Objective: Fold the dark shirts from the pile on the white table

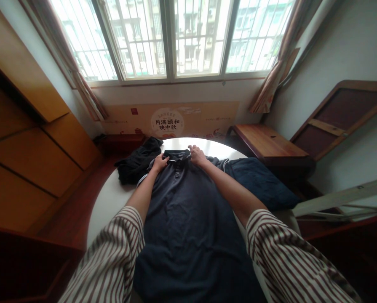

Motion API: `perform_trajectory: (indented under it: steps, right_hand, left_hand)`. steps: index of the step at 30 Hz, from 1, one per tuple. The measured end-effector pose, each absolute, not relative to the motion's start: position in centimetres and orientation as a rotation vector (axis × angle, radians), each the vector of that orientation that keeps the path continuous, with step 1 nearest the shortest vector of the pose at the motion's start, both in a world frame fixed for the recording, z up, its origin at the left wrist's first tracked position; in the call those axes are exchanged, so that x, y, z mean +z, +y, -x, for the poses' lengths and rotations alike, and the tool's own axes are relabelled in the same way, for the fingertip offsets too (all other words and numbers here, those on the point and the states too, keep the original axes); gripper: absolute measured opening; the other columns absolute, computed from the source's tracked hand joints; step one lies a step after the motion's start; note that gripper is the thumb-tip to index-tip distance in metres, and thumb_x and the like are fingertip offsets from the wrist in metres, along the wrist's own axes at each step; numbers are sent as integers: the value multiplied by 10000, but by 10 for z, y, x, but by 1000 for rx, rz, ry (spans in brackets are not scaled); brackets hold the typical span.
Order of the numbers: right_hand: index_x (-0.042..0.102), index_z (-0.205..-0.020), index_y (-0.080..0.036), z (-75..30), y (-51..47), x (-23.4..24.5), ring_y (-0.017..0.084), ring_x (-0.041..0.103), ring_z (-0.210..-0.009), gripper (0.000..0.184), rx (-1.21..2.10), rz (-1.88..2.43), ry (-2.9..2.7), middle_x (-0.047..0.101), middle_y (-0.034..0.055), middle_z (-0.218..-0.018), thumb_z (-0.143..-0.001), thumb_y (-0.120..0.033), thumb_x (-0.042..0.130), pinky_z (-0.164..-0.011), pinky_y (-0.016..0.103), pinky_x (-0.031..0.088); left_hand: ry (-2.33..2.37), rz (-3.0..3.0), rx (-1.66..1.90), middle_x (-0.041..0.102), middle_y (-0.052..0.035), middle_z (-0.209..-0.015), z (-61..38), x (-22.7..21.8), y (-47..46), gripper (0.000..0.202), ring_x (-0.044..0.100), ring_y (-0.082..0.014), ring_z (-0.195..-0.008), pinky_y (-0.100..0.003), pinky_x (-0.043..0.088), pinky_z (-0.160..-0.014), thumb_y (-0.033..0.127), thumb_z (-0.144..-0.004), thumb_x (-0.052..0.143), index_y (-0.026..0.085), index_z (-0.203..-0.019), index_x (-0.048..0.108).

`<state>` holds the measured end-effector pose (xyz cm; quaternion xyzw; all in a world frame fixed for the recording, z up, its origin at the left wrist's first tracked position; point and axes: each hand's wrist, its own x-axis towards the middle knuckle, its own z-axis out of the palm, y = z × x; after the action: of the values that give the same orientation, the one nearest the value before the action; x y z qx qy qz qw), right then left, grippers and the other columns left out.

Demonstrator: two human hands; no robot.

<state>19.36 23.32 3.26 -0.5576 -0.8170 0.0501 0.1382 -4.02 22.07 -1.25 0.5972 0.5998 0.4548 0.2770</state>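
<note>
Dark navy knit polo shirt (183, 219) lies flat, front up, lightly creased, on a round white worktop (112, 206); its ribbed collar (176, 154), with pale edging, sits at the far end; left hand (160, 162) pinches the collar's left side; right hand (197, 155) holds its right side; hands apart, collar between them; striped fabric sleeves (112, 256) extend over the worktop's near part; crumpled black garment (138, 162) lies just left of the shirt; soft navy garment (258, 185) lies against its right side; varnished wooden bench (267, 141) stands beyond, under a barred window (172, 38).
</note>
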Motion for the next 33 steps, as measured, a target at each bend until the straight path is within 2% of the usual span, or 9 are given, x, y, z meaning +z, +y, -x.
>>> perform_trajectory:
  steps: [3,6,10,15,18,23,27,31,33]
  right_hand:
    - [518,-1314,-141,-208,244,33,297,598,-1094,499,225,1765,-2288,503,198,-1333,-841,-234,649,-890,387,487]
    - [596,-1198,-155,-217,250,32,225,625,-1006,347,298,1802,-2275,590,118,-1235,-902,-331,636,-868,398,513]
    - [640,-1095,-160,-217,247,35,221,623,-1010,208,267,1769,-2209,643,105,-1146,-942,-282,568,-873,373,505]
    - [556,-1229,-138,-214,239,58,285,584,-1109,314,115,1693,-2055,567,176,-1264,-977,-182,373,-905,375,465]
    - [496,-1303,-102,-215,241,81,298,561,-1150,378,75,1673,-2009,498,217,-1330,-984,-154,299,-924,383,448]
    - [532,-1300,-70,-215,217,106,305,590,-1128,401,181,1655,-2156,568,222,-1261,-915,-181,533,-939,365,457]
    - [642,-1192,-166,-232,125,101,231,600,-1136,318,278,1375,-2424,650,107,-1209,-887,-256,641,-1001,295,441]
    - [656,-1147,-178,-286,-11,84,234,657,-1012,261,287,945,-2620,672,126,-1125,-960,-300,521,-907,367,533]
    - [658,-1166,-218,-320,-72,71,240,651,-1068,278,316,874,-2626,673,125,-1159,-931,-345,581,-911,359,555]
  left_hand:
    - [1546,-1589,1272,615,26,-645,39,-15,222,126,508,-87,-397,-208,422,-454,264,-823,658,160,-873,607]
    - [1506,-1579,1316,605,33,-651,37,-15,223,166,495,-80,-375,-201,421,-416,308,-854,636,169,-930,584]
    - [1489,-1602,1380,600,34,-644,35,-16,218,154,547,-106,-427,-215,474,-449,316,-878,606,181,-942,566]
    - [1492,-1709,1495,664,-26,-796,35,-1,212,109,661,-175,-733,-278,552,-726,269,-877,603,187,-948,591]
    - [1500,-1823,1521,681,-81,-1010,36,28,223,192,643,-220,-996,-340,500,-951,209,-864,599,182,-1053,596]
    - [1697,-1991,1436,538,-182,-1320,30,77,237,550,475,-295,-1295,-439,332,-1150,24,-714,613,116,-1249,524]
    - [1518,-2343,1104,594,-134,-1218,24,80,172,428,579,-273,-1157,-407,425,-1067,57,-774,575,148,-1192,581]
    - [1241,-2513,791,640,-79,-1078,33,64,31,220,638,-188,-952,-310,503,-892,191,-952,467,204,-1119,610]
    - [1177,-2559,691,644,-56,-942,45,56,-40,161,630,-169,-858,-278,514,-795,216,-969,470,217,-1013,626]
